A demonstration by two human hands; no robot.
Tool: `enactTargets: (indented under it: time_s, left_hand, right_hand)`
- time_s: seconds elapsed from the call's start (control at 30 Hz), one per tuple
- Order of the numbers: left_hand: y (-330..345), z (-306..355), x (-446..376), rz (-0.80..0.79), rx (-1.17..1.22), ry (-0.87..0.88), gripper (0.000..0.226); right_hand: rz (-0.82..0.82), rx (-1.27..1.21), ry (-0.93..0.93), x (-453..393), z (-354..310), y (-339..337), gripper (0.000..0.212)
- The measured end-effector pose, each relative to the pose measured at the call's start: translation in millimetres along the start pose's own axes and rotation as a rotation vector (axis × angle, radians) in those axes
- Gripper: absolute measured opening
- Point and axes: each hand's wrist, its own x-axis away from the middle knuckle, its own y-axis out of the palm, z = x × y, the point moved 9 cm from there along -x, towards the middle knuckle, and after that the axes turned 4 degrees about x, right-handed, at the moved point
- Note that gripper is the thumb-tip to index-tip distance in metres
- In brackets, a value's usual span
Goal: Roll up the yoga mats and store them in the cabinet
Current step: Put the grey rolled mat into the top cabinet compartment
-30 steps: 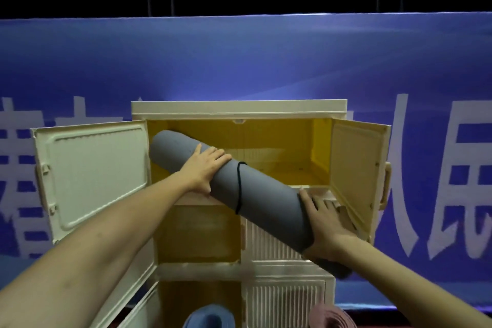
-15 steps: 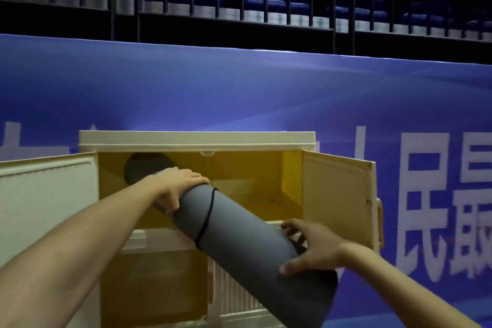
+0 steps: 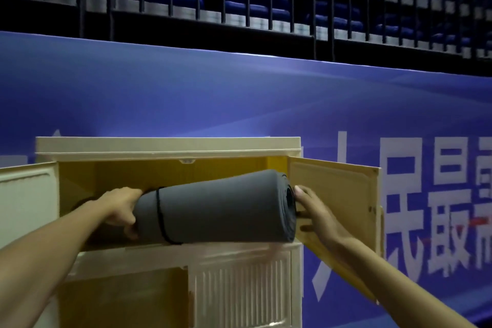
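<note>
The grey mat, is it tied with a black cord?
Yes, a thin black cord loops around the rolled grey mat near its left end.

The grey yoga mat [image 3: 221,208] is rolled into a thick tube and bound by a thin black cord [image 3: 161,217] looped around it close to my left hand [image 3: 121,208]. It lies nearly level across the front of the cabinet's [image 3: 170,145] top compartment, resting along the front lip between my two hands. Its spiral end faces my right hand [image 3: 315,214]. The cabinet is cream outside and yellow inside, with both upper doors swung open, one beyond each of my hands.
</note>
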Motion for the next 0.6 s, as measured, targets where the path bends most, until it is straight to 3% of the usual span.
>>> enactTargets:
  time_s: [0.03,0.1,0.17,0.33,0.37,0.47,0.53,0.6]
  left_hand:
    - [0,1,4,0.005,0.031,-0.039,0.069]
    - [10,2,-4,0.036,-0.043,-0.092,0.058]
    - [25,4,-17,-0.002,-0.063,-0.152,0.055]
    - [45,5,-42,-0.021,0.033,-0.243,0.049]
    - [50,1,-48,-0.027,0.044,-0.241,0.057]
    - [78,-21,-92,-0.075,-0.075,-0.189,0.118]
    - [77,-16,-107,0.043,-0.120,-0.119,0.134]
    - [57,6,-86,0.160,-0.093,-0.051,0.138]
  right_hand:
    - [0.047,0.001,-0.075,-5,-7,-2,0.071]
    - [0.054,0.311,-0.182,-19,-16,10,0.109]
    - [0.051,0.606,-0.153,-43,1,22,0.128]
    - [0.193,1.007,-0.083,-92,33,32,0.094]
    - [0.205,1.101,-0.067,-102,36,32,0.094]
    - [0.094,1.413,0.011,-126,46,45,0.104]
    - [-0.017,1.579,-0.045,-138,56,70,0.102]
    - [-0.044,1.523,-0.092,-147,63,96,0.089]
